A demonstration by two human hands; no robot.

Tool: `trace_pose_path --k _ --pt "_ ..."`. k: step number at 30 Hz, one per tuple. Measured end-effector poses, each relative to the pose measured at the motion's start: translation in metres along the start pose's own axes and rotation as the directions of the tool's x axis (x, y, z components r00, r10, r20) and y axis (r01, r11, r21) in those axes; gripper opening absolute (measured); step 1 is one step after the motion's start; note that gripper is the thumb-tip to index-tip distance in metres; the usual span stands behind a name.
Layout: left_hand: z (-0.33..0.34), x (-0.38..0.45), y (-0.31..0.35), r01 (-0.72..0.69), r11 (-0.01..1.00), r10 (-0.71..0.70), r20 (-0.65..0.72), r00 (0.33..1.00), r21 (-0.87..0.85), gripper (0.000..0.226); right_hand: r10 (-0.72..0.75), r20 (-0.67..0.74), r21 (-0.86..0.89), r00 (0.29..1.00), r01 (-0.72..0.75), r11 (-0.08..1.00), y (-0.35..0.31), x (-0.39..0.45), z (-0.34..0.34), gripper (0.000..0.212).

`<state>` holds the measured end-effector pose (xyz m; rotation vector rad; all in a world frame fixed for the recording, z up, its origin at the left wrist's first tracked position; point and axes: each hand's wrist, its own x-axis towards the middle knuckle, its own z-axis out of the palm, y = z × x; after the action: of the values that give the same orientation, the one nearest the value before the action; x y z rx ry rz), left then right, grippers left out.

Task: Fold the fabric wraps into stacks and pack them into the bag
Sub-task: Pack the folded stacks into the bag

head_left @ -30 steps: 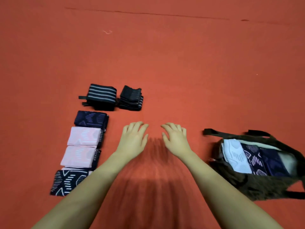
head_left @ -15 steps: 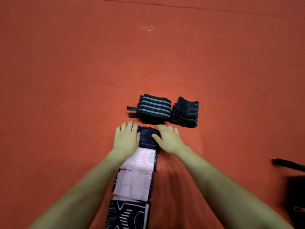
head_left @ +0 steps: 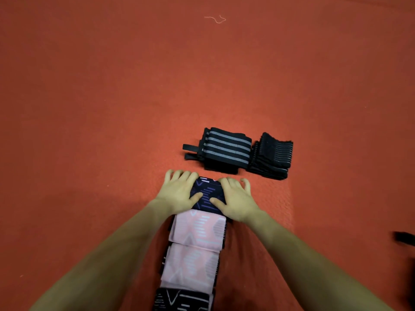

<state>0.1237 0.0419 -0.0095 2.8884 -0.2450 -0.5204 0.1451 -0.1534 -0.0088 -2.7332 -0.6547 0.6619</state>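
Note:
A column of folded wrap stacks runs toward me on the red floor. Farthest in it is a navy patterned stack point(head_left: 207, 194). My left hand point(head_left: 179, 194) grips its left side and my right hand point(head_left: 238, 200) grips its right side, both thumbs lying on top. Nearer me lie a pink stack point(head_left: 198, 227), a second pink stack point(head_left: 190, 265) and a dark stack with white lines point(head_left: 182, 300). Only a dark strap of the bag point(head_left: 403, 237) shows at the right edge.
Just beyond my hands sit a black stack with grey stripes point(head_left: 226, 145) and a plain black stack point(head_left: 272, 156), side by side. A loose thread point(head_left: 215, 19) lies far off on the red floor point(head_left: 89, 108).
My view swung left, so the bag slid almost out of frame. Both hands moved from the bare floor to the navy stack and now clasp its sides.

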Motion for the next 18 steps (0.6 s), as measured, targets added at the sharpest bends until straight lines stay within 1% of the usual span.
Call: trace_pose_path --k 2,4,7,10,12,15,18 --pt "0.003 0.000 0.002 0.046 0.997 -0.046 0.005 0.999 -0.064 0.059 0.024 -0.047 0.025 0.999 -0.023 0.999 0.001 -0.002 0.002 0.049" --pt "0.002 0.003 0.002 0.090 0.989 -0.088 0.023 0.996 -0.118 0.063 0.064 -0.074 0.048 0.995 -0.060 0.997 0.000 0.000 0.002 0.052" --pt "-0.001 0.007 0.003 0.096 0.987 -0.098 -0.004 0.995 -0.132 0.052 0.072 -0.087 0.044 0.994 -0.068 0.997 0.000 0.003 0.000 0.052" --pt "-0.004 0.002 0.006 0.068 0.993 -0.077 -0.088 0.993 -0.101 0.050 0.041 -0.142 0.049 0.989 -0.035 0.998 0.000 -0.001 -0.006 0.046" --pt "-0.006 -0.005 0.010 0.035 0.995 -0.051 -0.185 0.981 -0.089 0.053 0.007 -0.214 0.048 0.977 0.004 0.999 0.001 -0.009 -0.012 0.044" --pt "-0.010 -0.013 0.023 -0.037 0.998 0.015 -0.338 0.941 -0.059 0.060 -0.034 -0.349 0.045 0.937 0.053 0.998 0.004 -0.027 -0.023 0.037" --pt "-0.019 -0.022 0.044 -0.055 0.998 0.035 -0.400 0.916 -0.039 0.058 -0.030 -0.471 0.046 0.882 0.059 0.997 0.008 -0.050 -0.031 0.038"
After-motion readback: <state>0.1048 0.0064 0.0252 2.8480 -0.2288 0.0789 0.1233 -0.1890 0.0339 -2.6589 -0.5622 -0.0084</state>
